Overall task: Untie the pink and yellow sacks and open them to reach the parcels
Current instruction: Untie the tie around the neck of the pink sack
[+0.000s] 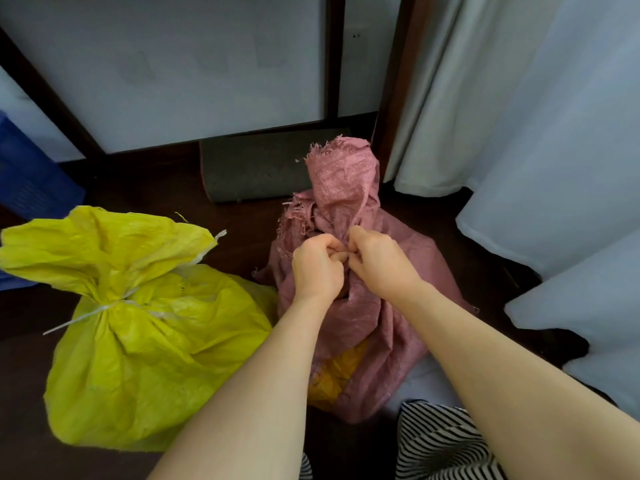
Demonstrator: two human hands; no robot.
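A pink woven sack [388, 306] stands on the dark floor, its frayed mouth bunched upward. My left hand [317, 268] and my right hand [379, 263] meet at its gathered neck, both with fingers pinched on the tie there; the tie itself is hidden under my fingers. A yellow patch [337, 372] shows through the pink weave low down. To the left lies a yellow sack [138, 358], its neck bound with a white plastic strip [104, 308] and its top flared out.
A grey mat [256, 168] lies behind the sacks under a dark-framed white panel [173, 71]. White curtains [519, 116] hang at the right. A blue crate [27, 181] sits at the far left. Striped cloth [440, 445] is at the bottom.
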